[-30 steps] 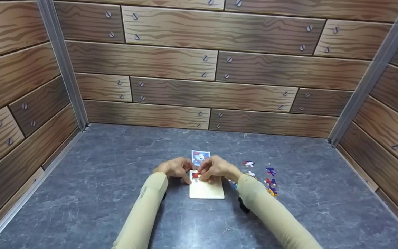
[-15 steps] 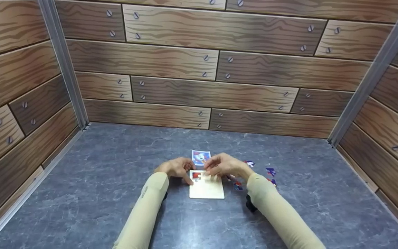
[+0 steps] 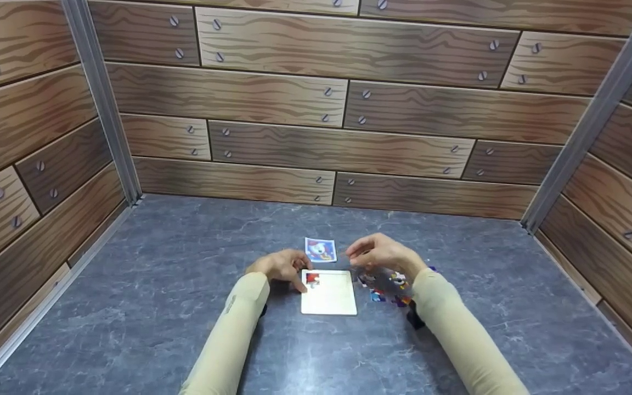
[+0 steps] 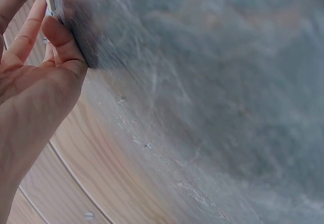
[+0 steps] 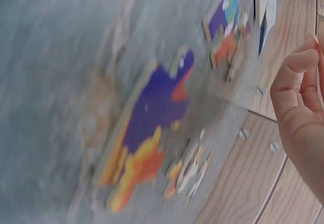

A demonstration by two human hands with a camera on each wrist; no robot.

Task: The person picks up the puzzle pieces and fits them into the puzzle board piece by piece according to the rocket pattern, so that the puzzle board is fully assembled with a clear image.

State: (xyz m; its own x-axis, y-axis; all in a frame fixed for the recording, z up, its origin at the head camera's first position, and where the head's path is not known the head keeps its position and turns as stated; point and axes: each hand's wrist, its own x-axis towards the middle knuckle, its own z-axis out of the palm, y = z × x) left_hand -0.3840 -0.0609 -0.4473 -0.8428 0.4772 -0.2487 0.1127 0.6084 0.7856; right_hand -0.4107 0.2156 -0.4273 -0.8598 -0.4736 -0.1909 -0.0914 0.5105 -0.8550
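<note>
In the head view a pale square puzzle tray point(image 3: 328, 296) lies flat, a red and white puzzle piece point(image 3: 312, 278) in its upper left corner. My left hand point(image 3: 280, 266) touches the tray's left side, thumb at the edge and fingers loosely extended near the corner. In the left wrist view the thumb point(image 4: 63, 42) rests near the tray's edge. My right hand point(image 3: 382, 255) is raised to the right of the picture card point(image 3: 320, 250), thumb and fingertips close together. Whether they pinch something thin is unclear; in the right wrist view the fingertips are cut off at the frame's edge.
Several loose puzzle pieces point(image 3: 377, 295) lie right of the tray, partly under my right hand and forearm. A large purple and orange piece point(image 5: 157, 102) shows close up in the right wrist view. Wood-patterned walls point(image 3: 272, 181) enclose the grey marbled surface point(image 3: 184, 247).
My right hand has lifted off the tray and moved right and away, baring the tray and the picture card. My left hand has stayed at the tray's left edge.
</note>
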